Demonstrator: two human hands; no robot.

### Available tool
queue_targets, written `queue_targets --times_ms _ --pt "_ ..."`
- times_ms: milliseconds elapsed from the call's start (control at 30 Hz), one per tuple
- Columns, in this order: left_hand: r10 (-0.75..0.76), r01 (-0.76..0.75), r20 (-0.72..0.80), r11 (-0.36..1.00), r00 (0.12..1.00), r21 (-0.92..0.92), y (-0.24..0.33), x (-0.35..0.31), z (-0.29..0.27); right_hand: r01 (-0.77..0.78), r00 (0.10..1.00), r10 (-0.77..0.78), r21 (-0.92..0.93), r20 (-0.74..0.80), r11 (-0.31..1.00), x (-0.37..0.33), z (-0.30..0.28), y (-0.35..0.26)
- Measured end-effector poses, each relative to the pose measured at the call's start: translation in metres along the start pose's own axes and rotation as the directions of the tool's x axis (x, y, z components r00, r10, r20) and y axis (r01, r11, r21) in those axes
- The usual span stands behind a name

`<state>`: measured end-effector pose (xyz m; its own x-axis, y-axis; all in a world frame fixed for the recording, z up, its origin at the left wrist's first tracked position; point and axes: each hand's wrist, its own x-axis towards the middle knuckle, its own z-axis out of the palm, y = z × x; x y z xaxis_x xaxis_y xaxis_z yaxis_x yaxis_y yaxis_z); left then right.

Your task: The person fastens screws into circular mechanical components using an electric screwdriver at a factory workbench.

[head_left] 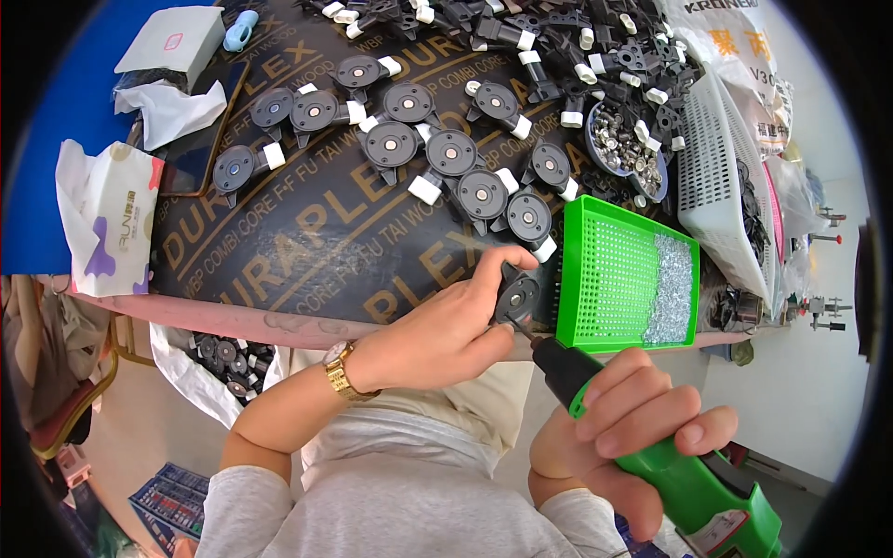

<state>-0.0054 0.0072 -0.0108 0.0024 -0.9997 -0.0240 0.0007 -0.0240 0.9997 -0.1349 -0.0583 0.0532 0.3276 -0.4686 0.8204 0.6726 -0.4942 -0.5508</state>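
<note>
My left hand [446, 325] is closed at the table's near edge, its thumb and fingers around a black plastic fitting [518, 298] with a round disc face and a metal centre. My right hand [642, 418] is wrapped round a green electric screwdriver [712, 498] with a black nose. Its thin bit points up and left at the fitting's lower edge; whether the tip sits in a screw is too small to tell. Several similar disc fittings [453, 152] with white ends lie beyond my left hand. Just right of the held fitting is a green perforated tray [569, 279] with small silver screws [670, 288].
A heap of black and white parts [549, 46] covers the far side. Metal pieces fill a bowl [593, 158] near a white basket [693, 177]. At left are a tissue pack [116, 223], a phone [191, 158] and a white box [172, 42]. A sack of fittings [200, 381] stands below the table.
</note>
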Motion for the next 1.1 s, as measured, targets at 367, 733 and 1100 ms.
queue_targets --times_ms 367,733,1100 --pt "0.028 -0.025 -0.016 0.986 0.999 0.167 0.008 -0.010 0.003 0.001 0.997 -0.009 0.108 0.075 0.994 0.005 -0.012 -0.007" --pt "-0.640 0.683 -0.260 0.719 0.723 0.129 0.024 -0.218 -0.087 -0.028 0.990 0.040 0.091 -0.132 0.995 0.024 -0.091 -0.015" --pt "-0.508 0.618 -0.431 0.769 0.746 0.162 0.070 -0.188 -0.119 0.012 0.995 -0.019 -0.075 -0.095 0.997 0.027 -0.116 -0.007"
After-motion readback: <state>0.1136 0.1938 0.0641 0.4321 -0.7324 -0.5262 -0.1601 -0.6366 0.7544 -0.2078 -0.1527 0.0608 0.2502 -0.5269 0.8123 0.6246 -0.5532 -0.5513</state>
